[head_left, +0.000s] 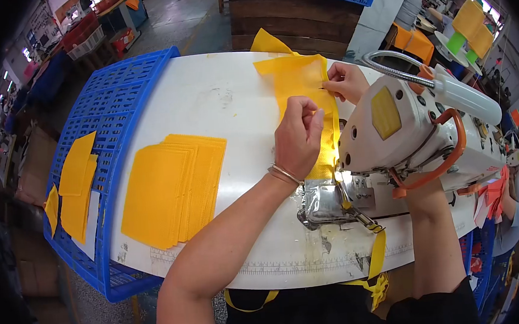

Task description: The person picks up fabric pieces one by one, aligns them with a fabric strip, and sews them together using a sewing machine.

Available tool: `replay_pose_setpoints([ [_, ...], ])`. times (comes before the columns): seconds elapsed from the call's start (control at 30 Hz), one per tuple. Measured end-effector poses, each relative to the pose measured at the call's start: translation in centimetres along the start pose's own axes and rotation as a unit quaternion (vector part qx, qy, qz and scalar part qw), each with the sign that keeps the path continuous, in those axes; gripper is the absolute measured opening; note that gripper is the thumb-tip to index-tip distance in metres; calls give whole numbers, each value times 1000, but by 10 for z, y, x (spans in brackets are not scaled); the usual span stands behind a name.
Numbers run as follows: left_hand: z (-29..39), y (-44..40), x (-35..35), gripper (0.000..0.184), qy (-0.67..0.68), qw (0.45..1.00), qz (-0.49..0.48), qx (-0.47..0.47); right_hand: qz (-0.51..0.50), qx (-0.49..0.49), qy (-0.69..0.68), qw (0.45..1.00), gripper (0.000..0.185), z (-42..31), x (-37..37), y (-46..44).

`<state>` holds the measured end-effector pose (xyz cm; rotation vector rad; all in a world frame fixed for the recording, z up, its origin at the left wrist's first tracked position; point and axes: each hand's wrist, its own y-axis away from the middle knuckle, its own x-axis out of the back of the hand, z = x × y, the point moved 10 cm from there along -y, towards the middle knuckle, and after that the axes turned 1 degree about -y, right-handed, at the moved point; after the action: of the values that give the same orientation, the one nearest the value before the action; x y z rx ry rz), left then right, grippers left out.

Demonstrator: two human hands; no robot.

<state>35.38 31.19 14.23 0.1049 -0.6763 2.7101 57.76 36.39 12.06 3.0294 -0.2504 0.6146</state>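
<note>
Pinching thin yellow fabric (pixel 299 78) at its long edge, the right hand (pixel 347 83) was closed; the left hand (pixel 300 136) curled, grip unclear. Smooth white tabletop (pixel 246 127) lay open leftward.

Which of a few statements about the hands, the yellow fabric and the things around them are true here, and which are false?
1. The right hand pinches the edge of the yellow fabric. True.
2. The sewing machine stands left of the stacked yellow pieces. False: it stands to their right.
3. A bracelet circles the left wrist. True.
4. The crate beside the table is red. False: the crate is blue.
5. The left hand is out of view. False: the left hand is over the yellow fabric.
</note>
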Motion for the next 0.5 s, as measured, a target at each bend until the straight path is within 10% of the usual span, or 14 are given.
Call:
replay_pose_setpoints([
  [0.5,-49,-13,10,20,172,977,27,124,-228,32,-140,963,12,-56,-82,31],
])
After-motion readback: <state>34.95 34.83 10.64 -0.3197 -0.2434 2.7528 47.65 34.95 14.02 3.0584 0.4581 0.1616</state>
